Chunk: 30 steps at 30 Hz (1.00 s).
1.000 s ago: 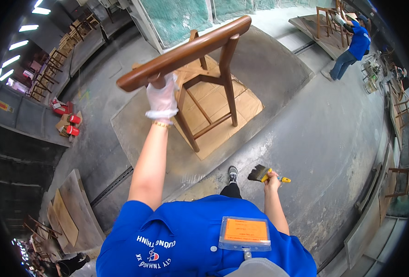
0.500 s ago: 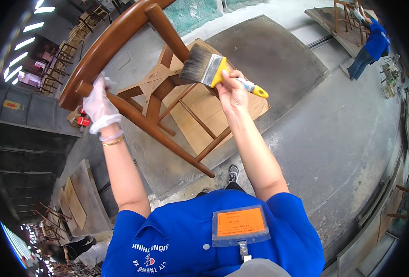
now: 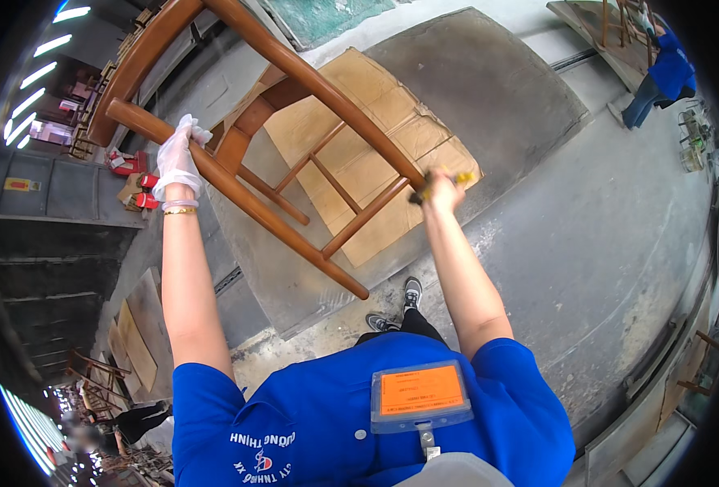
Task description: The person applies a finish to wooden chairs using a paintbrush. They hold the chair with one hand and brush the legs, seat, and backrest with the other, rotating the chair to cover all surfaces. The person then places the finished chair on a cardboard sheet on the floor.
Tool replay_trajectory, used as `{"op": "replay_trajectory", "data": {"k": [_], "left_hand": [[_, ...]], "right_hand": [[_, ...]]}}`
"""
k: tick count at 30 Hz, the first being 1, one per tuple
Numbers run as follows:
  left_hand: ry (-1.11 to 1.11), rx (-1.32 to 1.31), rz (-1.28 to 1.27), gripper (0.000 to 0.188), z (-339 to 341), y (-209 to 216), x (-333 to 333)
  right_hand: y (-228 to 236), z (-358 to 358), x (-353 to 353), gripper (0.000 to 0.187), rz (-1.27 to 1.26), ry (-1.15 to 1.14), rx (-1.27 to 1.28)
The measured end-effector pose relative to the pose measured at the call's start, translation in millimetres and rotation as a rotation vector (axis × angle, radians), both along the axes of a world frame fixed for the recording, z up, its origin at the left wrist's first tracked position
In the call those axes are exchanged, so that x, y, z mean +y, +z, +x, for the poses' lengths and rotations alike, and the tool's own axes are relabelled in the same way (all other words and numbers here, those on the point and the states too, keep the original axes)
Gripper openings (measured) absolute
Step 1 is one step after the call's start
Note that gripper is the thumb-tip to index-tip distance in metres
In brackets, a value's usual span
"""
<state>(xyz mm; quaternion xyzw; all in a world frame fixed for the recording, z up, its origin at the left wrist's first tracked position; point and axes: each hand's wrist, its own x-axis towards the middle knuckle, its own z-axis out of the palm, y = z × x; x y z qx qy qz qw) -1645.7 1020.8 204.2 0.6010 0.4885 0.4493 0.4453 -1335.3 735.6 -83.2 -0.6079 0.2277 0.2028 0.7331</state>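
A brown wooden chair frame (image 3: 327, 99) hangs tilted in front of me, its curved top rail at upper left and its legs and stretchers toward me. My left hand (image 3: 179, 158), in a thin clear glove, is closed around one long leg near the top rail. My bare right hand (image 3: 445, 195) is closed on a paintbrush (image 3: 462, 177) with a yellow handle, at the lower end of the other long leg. Motion smears the brush, and the hand partly hides it; I cannot tell whether its bristles touch the wood.
Under the chair lies a flattened cardboard sheet (image 3: 376, 85) on a dark grey board (image 3: 489, 69). Red containers (image 3: 143, 180) stand at the left by a grey metal wall. A co-worker in blue (image 3: 669, 69) is at the far right beside another wooden frame. Chairs line the far left.
The chair has turned and shifted, bringing its second long leg down toward my right hand. My right hand has carried the brush from mid-frame down and right to that leg's end.
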Motion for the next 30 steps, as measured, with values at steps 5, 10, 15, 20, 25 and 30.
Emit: {"op": "replay_trajectory", "data": {"k": [5, 10, 15, 20, 25, 30], "left_hand": [[-0.035, -0.151, -0.11, 0.022, -0.6, -36.1, 23.7], [0.022, -0.042, -0.058, 0.031, -3.2, -43.8, 41.5], [0.045, 0.05, -0.033, 0.032, 3.7, -41.8, 52.9], [0.053, 0.059, -0.011, 0.028, 9.9, -43.6, 60.0], [0.07, 0.295, 0.031, 0.034, 9.5, -46.1, 70.7], [-0.057, 0.234, 0.039, 0.036, 7.9, -46.3, 72.2]], "right_hand": [[-15.7, 0.7, -14.4, 0.019, 0.789, 0.238, -0.106], [-64.3, 5.8, -91.0, 0.025, 0.112, -0.332, 0.084], [-19.1, -12.2, -23.8, 0.018, 0.321, 0.078, -0.289], [31.6, -50.9, -9.6, 0.013, -0.111, 0.594, -1.35], [40.5, -158.4, -33.3, 0.015, 0.17, 1.258, -1.268], [35.7, -90.5, -6.0, 0.023, 0.382, 0.819, -1.059]]}}
